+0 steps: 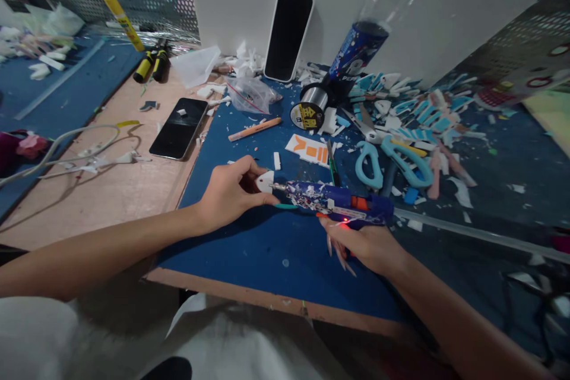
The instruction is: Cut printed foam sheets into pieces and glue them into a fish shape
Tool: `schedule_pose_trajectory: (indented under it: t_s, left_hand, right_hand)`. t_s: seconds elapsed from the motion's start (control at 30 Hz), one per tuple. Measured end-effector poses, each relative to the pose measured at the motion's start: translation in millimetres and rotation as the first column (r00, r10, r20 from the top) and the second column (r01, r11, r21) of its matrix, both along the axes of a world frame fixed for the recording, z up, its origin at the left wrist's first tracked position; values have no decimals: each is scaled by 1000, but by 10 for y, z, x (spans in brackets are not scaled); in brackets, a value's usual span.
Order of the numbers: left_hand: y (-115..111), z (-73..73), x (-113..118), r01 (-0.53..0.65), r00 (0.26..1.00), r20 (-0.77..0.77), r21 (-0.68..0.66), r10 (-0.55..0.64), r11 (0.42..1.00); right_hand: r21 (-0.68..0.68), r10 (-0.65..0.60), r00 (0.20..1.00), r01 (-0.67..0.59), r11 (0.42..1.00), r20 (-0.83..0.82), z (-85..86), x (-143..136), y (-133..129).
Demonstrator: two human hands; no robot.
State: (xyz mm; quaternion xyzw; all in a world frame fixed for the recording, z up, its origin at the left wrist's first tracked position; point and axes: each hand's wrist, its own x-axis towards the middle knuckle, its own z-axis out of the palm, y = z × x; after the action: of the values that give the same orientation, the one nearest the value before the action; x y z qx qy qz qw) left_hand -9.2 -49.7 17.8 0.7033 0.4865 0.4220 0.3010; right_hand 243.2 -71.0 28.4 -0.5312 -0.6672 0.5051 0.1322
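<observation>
My left hand point(234, 193) pinches a small white piece with dark dots point(266, 181) between thumb and fingers, just above the blue mat point(236, 255). In my right hand point(365, 243) is a blue hot glue gun point(333, 197), its grip wrapped by the fingers. A red light glows on the gun's side, and a clear glue stick point(467, 230) runs out of its back. The nozzle points left and meets or nearly meets the white piece. Below that piece a thin teal strip point(285, 206) shows; whether the left hand holds it too, I cannot tell.
Light-blue scissors point(394, 163) lie beyond the glue gun, near heaped foam scraps point(427, 113). A wire spool point(309, 108), an orange marker point(255, 129) and an orange-patterned sheet point(308, 150) lie ahead. One phone point(179, 129) lies left; another phone point(289, 35) leans upright at the back.
</observation>
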Motion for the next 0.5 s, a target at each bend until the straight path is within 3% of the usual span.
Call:
schedule_pose_trajectory:
  t_s: [0.3, 0.5]
  left_hand:
    - [5, 14, -1, -20, 999, 40, 26, 19, 999]
    - [4, 13, -4, -45, 997, 61, 47, 42, 998]
  right_hand:
    - [-58, -37, 997, 33, 998, -65, 94, -85, 36]
    - [-62, -71, 996, 68, 996, -53, 54, -58, 28]
